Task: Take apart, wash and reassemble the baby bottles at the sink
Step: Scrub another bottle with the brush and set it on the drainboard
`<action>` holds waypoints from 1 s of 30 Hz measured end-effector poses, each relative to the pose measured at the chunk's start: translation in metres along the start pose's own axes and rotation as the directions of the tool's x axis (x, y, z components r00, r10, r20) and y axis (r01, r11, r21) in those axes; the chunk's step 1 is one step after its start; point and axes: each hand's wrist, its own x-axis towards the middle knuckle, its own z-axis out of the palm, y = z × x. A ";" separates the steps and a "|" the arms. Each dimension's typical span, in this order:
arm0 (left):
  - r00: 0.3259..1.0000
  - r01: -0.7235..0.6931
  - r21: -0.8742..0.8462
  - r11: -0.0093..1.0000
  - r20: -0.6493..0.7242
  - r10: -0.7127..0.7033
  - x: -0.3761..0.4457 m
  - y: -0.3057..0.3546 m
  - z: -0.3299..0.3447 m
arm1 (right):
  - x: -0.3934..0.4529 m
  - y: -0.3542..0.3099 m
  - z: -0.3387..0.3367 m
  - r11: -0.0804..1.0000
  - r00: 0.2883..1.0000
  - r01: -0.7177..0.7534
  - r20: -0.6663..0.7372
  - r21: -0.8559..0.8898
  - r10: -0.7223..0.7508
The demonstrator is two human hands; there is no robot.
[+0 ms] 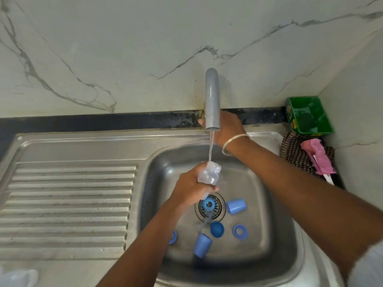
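Left hand (pixel 191 188) grips clear baby bottle (pixel 208 176) under the running tap (pixel 212 100) above the steel sink (pixel 157 183), right hand (pixel 224 126) behind the spout, grip unclear; blue caps (pixel 236 206) and rings (pixel 240 232) lie loose round the drain (pixel 217 208).

A pale marble-look wall (pixel 145 48) with grey veins rises behind the steel sink (pixel 259 183). A dark strip (pixel 103 122) runs along the wall's foot. Left of the sink's basin lies its ribbed draining board (pixel 68 204). Soft, even light.
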 end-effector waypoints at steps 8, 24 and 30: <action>0.937 0.317 -0.227 0.921 -0.078 -0.341 0.006 -0.013 -0.011 | 0.000 -0.011 -0.006 0.997 0.999 -0.024 -0.041 -0.068 0.021; 0.736 0.625 -0.568 0.535 0.202 -0.646 -0.046 -0.016 0.020 | -0.175 0.047 0.083 0.895 0.967 -0.063 0.250 0.443 -0.056; 0.764 0.626 -0.483 0.612 0.225 -0.605 -0.080 -0.019 0.027 | -0.195 0.051 0.081 0.913 0.981 0.000 0.178 0.408 -0.079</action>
